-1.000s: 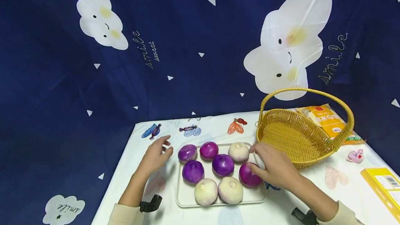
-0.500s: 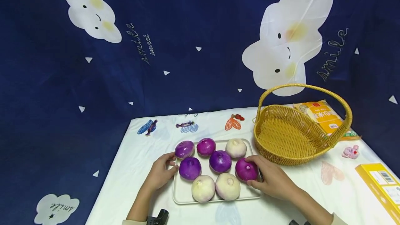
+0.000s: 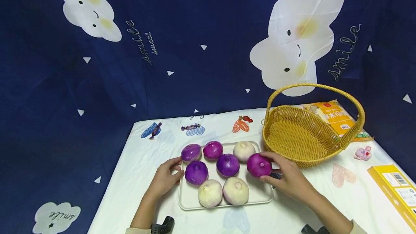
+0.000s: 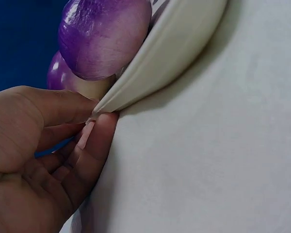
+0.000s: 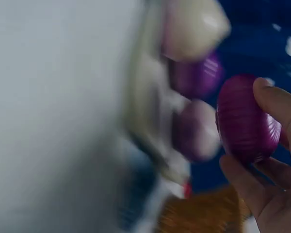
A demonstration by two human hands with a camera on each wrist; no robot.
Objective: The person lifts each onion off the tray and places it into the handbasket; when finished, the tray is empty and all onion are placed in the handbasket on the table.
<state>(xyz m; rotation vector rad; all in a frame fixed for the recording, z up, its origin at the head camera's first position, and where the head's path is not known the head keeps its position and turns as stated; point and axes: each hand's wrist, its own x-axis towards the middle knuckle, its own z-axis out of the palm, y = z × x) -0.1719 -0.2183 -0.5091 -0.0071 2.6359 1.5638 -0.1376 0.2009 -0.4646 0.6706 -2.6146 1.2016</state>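
My right hand [image 3: 290, 176] grips a reddish-purple onion [image 3: 259, 165] between thumb and fingers, over the right side of a pale shallow tray [image 3: 258, 192]. In the right wrist view this onion [image 5: 245, 119] is held apart from the blurred tray and the onions on it. With its thumb and fingers, my left hand [image 3: 165, 178] pinches the tray's left rim, seen closely as a pale tray edge [image 4: 160, 63] in the left wrist view. Several purple onions, such as a dark one [image 3: 196, 172], and pale onions, such as one at the front [image 3: 235, 190], lie on the tray.
A yellow wicker basket [image 3: 292, 133] with a tall handle stands right behind the tray. Beyond it lies an orange food packet [image 3: 338, 116]. A yellow box [image 3: 393, 190] is at the right. Wrapped candies [image 3: 191, 127] dot the back of the white-covered table.
My left hand came in from the left and took hold of the tray's rim. My right hand closed round the reddish-purple onion and raised it off the tray.
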